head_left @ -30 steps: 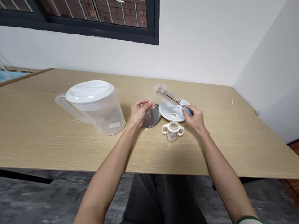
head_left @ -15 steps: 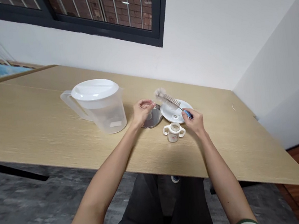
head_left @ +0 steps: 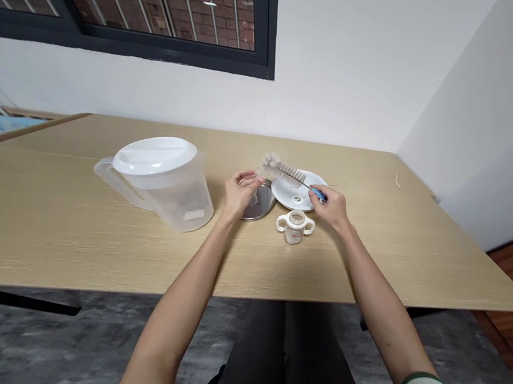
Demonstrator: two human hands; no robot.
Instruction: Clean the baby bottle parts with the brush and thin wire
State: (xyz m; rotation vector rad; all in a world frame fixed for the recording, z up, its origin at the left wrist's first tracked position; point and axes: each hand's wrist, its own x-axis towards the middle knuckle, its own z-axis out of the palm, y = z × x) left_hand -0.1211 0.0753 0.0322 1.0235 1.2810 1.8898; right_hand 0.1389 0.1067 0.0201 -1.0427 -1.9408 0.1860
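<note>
In my right hand [head_left: 330, 206] is the blue handle of a bottle brush [head_left: 286, 171], its pale bristles pointing up and left over a white plate [head_left: 285, 199]. My left hand [head_left: 240, 193] is closed, fingertips pinched on a small clear piece beside the brush head; its kind is too small to make out. Beneath that hand lies a round metal tray [head_left: 263, 201], partly covered by it. A small white ring-like part [head_left: 297, 199] rests on the plate. Just in front of the plate, a small two-handled baby bottle [head_left: 294, 231] stands upright with its top uncovered.
A large translucent pitcher [head_left: 169, 190] with a white lid stands left of my left hand. The wooden table [head_left: 79, 238] runs along a wall under a barred window [head_left: 178, 14]. A thin white strip [head_left: 397, 181] lies toward the right end.
The view has shifted slightly, so everything on the table sits a little further left. Both hands keep their grips, with the brush still held over the plate.
</note>
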